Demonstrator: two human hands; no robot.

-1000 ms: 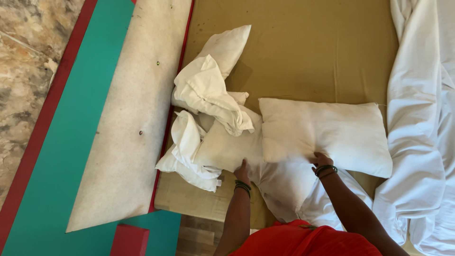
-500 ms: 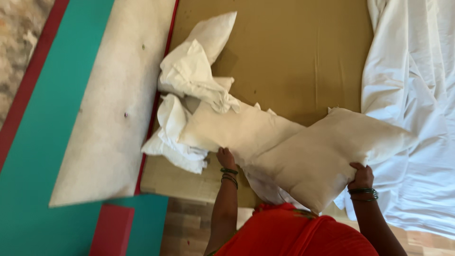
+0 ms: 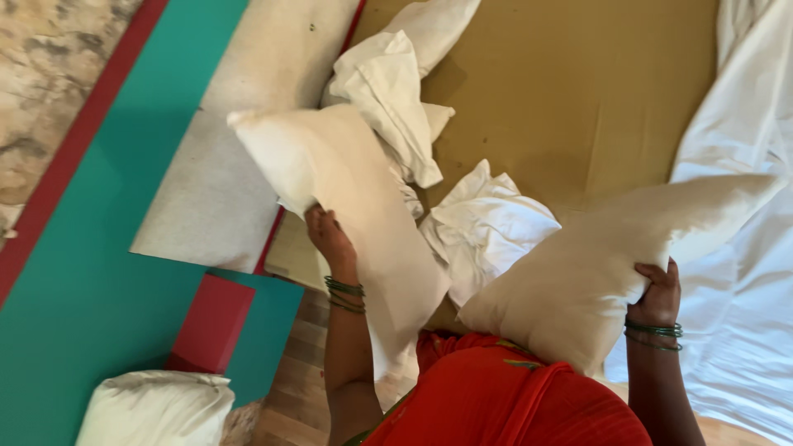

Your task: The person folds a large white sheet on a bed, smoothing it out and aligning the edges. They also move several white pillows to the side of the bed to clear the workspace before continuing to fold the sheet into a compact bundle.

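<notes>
My left hand (image 3: pixel 329 235) grips a bare cream pillow (image 3: pixel 347 198) and holds it up over the left edge of the bed. My right hand (image 3: pixel 657 291) grips a second cream pillow (image 3: pixel 595 264), lifted off the tan mattress (image 3: pixel 562 91) near my red clothing. Both wrists wear dark green bangles. Crumpled white cloths (image 3: pixel 487 223) lie on the mattress between the two pillows.
A third pillow (image 3: pixel 438 25) and a bunched white pillowcase (image 3: pixel 388 91) lie at the head of the bed. A white sheet (image 3: pixel 743 248) is heaped along the right. Left are a padded headboard (image 3: pixel 239 149), teal and red panels (image 3: pixel 91 281), and another pillow (image 3: pixel 153 409) on the floor.
Both pillows have come up off the mattress. The left one swung up and left toward the headboard; the right one rose to the right. White cloths beneath are now uncovered.
</notes>
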